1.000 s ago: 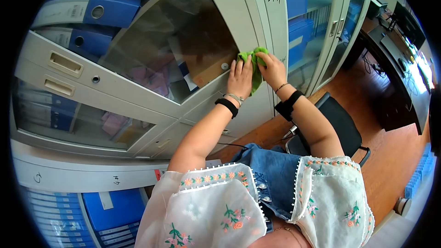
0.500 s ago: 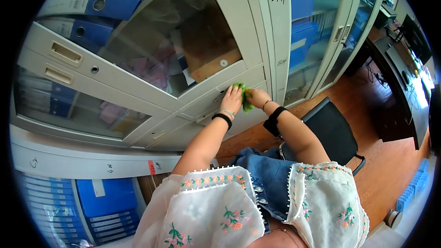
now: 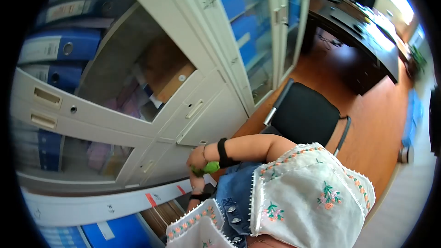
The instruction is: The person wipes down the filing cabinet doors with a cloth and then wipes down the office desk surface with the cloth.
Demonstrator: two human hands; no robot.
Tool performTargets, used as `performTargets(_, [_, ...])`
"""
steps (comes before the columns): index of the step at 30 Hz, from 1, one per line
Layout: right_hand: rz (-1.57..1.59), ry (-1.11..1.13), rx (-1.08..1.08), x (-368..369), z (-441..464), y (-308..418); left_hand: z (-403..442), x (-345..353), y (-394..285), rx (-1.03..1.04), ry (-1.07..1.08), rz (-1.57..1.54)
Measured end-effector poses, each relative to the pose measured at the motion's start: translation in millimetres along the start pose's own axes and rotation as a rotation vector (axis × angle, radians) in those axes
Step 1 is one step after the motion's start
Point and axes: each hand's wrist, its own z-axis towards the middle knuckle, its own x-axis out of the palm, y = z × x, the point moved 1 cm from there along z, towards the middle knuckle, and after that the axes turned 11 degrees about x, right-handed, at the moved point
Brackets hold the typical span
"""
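Note:
A crumpled green cloth (image 3: 206, 169) is bunched between my two hands, in front of the lower drawers of a pale metal cabinet (image 3: 177, 131). My right hand (image 3: 197, 157) is closed on it from above, with the forearm bent across my body. Just below, my left hand (image 3: 197, 182) touches the cloth; its fingers are hidden behind the cloth and blurred, so their grip does not show. Black bands circle both forearms near the wrists. A drawer handle (image 3: 195, 109) lies above my hands on the cabinet front.
Blue binders (image 3: 59, 44) show behind the cabinet glass. A black chair (image 3: 305, 112) stands right of my hands on the wooden floor (image 3: 367, 135). Beyond it is a dark desk (image 3: 351, 36). A low white-topped shelf (image 3: 92, 211) holding blue folders runs at lower left.
Both hands have left the cabinet front and drawn back toward my waist with the green cloth. My right arm now bends across my body. The view has swung to the right.

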Motion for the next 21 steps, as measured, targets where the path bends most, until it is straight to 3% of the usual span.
performTargets(3, [-0.007, -0.001, 0.071, 46.4, 18.6, 46.8, -34.7, 3.2, 1.9, -0.020, 0.104, -0.097])
performTargets(8, [0.012, -0.072, 0.068, 90.9, -26.6, 97.9, -85.8, 2.4, 12.7, -0.083, 0.313, -0.109])
performTargets(12, [0.329, 0.027, 0.388, 145.1, -88.5, 107.1, -124.5, 13.3, 25.7, -0.094, 0.505, -0.080])
performTargets(14, [0.378, 0.081, 0.543, 173.4, -133.3, 107.2, -159.7, 42.4, 89.2, 0.079, 0.569, -0.140])
performTargets(15, [0.414, 0.075, 0.608, 191.5, -156.5, 105.3, -169.5, 42.8, 63.3, -0.092, 0.631, -0.224])
performTargets(16, [0.464, 0.046, 0.624, 215.4, -176.9, 99.4, -174.2, 43.8, 44.1, 0.122, 0.646, -0.106])
performTargets(18, [0.520, -0.060, 0.708, 243.0, -229.2, 107.0, -169.6, 43.6, -25.9, -0.035, 0.874, -0.182])
performTargets(21, [0.667, -0.224, 0.904, 281.4, -297.7, 124.3, -174.9, 90.0, -37.4, 0.173, 0.919, -0.184])
